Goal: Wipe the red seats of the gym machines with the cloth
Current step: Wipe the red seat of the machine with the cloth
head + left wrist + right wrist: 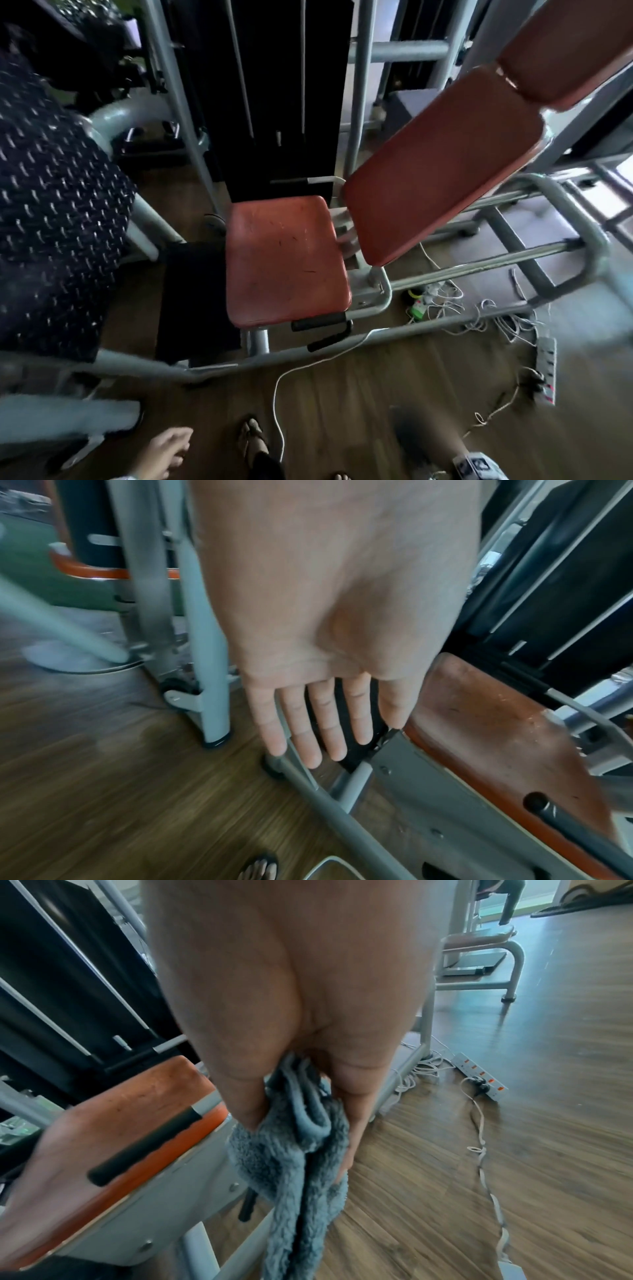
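Right hand (294, 1047) grips grey cloth (294, 1164), hanging just beside red seat (286, 260), apparently not touching. Left hand (329, 647) empty, fingers straight, above the floor (103, 791).

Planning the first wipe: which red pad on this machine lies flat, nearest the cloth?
The square seat pad, flat and scuffed. The backrest pad tilts upward; the cloth hangs beside the seat.

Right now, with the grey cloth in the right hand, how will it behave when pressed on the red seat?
The grey cloth hangs in limp folds from the right hand, so it is probably floppy and will likely bunch unless spread flat. Its fluffy pile suggests that it is light and should grip rather than slide. The red seat looks smooth, so it may glide easily.
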The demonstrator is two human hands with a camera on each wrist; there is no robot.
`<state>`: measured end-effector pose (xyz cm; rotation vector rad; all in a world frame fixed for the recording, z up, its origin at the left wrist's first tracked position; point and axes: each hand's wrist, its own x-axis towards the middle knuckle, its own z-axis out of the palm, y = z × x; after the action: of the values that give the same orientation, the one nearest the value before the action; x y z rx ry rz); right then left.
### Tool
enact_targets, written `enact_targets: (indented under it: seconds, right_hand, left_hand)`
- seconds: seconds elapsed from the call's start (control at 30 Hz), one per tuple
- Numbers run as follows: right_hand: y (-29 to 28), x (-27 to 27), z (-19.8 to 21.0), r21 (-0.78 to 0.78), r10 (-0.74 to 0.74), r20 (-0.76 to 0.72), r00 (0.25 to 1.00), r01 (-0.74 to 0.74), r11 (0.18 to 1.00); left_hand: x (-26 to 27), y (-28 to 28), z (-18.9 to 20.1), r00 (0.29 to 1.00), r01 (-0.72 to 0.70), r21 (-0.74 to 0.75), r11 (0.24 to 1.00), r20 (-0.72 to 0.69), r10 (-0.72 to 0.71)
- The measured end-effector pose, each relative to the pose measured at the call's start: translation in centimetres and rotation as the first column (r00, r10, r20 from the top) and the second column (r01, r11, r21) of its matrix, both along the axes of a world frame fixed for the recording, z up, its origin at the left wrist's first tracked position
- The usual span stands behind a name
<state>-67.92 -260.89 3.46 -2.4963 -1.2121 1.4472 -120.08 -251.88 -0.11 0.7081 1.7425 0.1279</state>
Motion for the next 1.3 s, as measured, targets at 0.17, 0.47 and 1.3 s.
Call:
enact_targets:
  seconds: [0.17,0.47,1.3]
  right_hand:
    - [8.3,-4.4,1.6,0.056,-0.042,0.001,0.999,0.042,0.998]
    - [22.9,-10.4,0.9,0.302,-0.103,0.022,0.994,0.091,0.949]
    - [32.9,-14.7,-9.2,0.347,0.018,0.377,0.926,-0.160,0.924]
  left_hand:
    - [-1.1,11.0,0.4,0.993,0.117,0.088,0.989,-0.018,-0.116]
    - [-1.2,25.5,-3.2,0.956,0.288,0.222,0.931,-0.017,-0.292]
    - [6.2,29.3,-11.8,0.958,0.266,0.404,0.875,-0.014,-0.285]
